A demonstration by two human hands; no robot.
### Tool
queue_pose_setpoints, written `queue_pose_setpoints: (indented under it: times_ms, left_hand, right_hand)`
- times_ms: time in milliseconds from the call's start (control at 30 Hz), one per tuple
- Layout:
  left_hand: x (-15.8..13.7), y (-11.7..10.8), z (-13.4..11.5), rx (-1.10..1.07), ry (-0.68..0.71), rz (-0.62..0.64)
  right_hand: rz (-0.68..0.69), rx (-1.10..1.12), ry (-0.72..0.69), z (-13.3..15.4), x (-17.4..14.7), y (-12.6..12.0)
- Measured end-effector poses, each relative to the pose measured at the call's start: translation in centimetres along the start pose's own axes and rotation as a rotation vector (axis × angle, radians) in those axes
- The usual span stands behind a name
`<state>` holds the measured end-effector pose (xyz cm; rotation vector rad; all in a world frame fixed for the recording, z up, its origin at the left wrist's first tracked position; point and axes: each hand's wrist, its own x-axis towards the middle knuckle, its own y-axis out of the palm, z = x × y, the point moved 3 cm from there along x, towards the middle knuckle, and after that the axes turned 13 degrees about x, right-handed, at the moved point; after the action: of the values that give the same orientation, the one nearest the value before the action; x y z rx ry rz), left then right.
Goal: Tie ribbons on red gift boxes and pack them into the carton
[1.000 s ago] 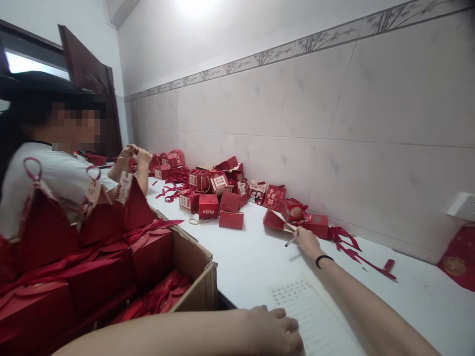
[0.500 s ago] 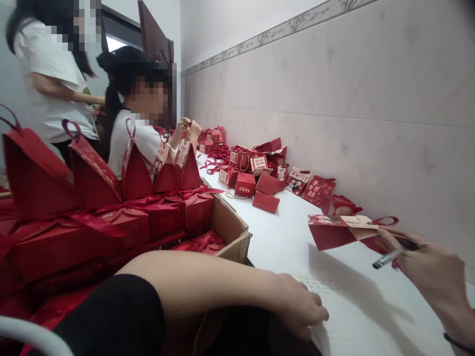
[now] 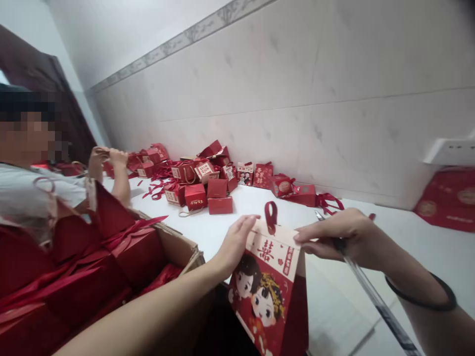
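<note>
In front of me hangs a red gift box [image 3: 265,296] with a peaked cream top, a ribbon loop and a cartoon couple printed on it. My left hand [image 3: 235,244] is closed on its upper left edge. The fingertips of my right hand [image 3: 343,237] pinch the upper right corner. Also tucked in my right hand is a slim, clear-barrelled pen [image 3: 371,289], slanting down to the lower right. The box is upright, slightly tilted, and its bottom is cut off by the picture's edge.
To my left stands a cardboard carton [image 3: 181,242] packed with red gift boxes [image 3: 141,252]. More red boxes [image 3: 195,195] and ribbons lie along the white table [image 3: 185,225] by the wall. A co-worker's hands [image 3: 111,160] are at the far left. A red bag [image 3: 449,200] leans at right.
The view has swung right. My right hand has brought the gift box in from the right, turning its printed face toward me. My left hand has left the table and taken hold of it.
</note>
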<state>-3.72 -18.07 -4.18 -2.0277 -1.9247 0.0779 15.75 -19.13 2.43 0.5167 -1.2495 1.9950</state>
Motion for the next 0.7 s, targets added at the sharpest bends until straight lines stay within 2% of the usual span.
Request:
queue_pose_setpoints:
  times_ms: [33,100,200,267,333,433,500,600,633,700]
  left_hand:
    - [-0.1,0.3,-0.1,-0.005,0.014,0.04]
    - [-0.3,0.3,-0.6,-0.002,0.04,0.023]
    - [-0.7,-0.5,-1.2,0.019,0.092,-0.158]
    - [-0.9,-0.9,-1.5,0.079,0.128,-0.236]
    - [-1.1,-0.9,-1.5,0.184,0.16,-0.222]
    - [-1.1,0.0,-0.9,0.345,0.206,-0.095]
    - [-0.9,0.5,-0.2,0.409,0.254,-0.077]
    - [-0.7,0.8,0.5,0.533,0.317,-0.145]
    - [-0.7,0.9,0.7,0.593,0.326,-0.12]
    - [-1.0,1.4,1.1,0.729,0.319,0.057]
  right_hand:
    - [0.014,0.004,0.001,0.3,0.1,0.1]
    - [-0.001,0.02,0.067,0.6,0.1,0.2]
    - [-0.112,0.091,0.24,0.4,0.2,0.3]
    - [-0.181,0.121,0.32,-0.1,0.2,0.5]
    - [-0.164,0.071,0.34,-0.7,0.4,1.1]
    - [-0.054,-0.13,0.286,-2.1,0.8,1.9]
    - [-0.07,-0.23,0.264,-3.1,0.9,1.6]
    - [-0.315,-0.385,0.275,-4.8,0.6,-0.6]
    - [-0.416,-0.471,0.278,-5.4,0.3,-1.6]
    - [-0.598,-0.664,0.272,-6.8,-0.6,-3.5]
